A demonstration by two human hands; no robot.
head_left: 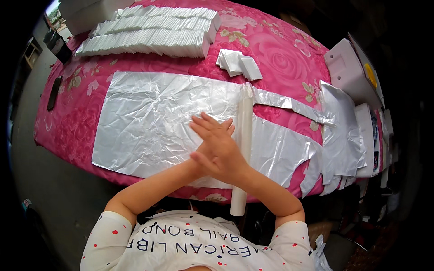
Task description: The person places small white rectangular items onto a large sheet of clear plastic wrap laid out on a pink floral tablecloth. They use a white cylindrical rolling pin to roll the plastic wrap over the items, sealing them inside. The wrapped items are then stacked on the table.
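The right hand [218,147] is laid across the left hand [205,148], above the shiny silver sheet [135,122]. In the right grip, the fingers are stretched out and nothing is seen to be held. Most of the left grip is hidden, so how its fingers are bent cannot be told.

The silver sheet is spread flat and wrinkly on the desk [74,131], close to the near edge. The white roll [245,131] is laid across it, and one end is poked out past the near edge of the desk.

Long rows of thin white squares [147,43] are lined up by the far edge, toward the left corner, so a lot looks done there. A few loose squares [237,63] are set just beside them.

By the right edge, ragged silver pieces [341,131] are left in front of a white box [350,67]. The big sheet is not folded, so it looks unfinished; how much is left cannot be told.
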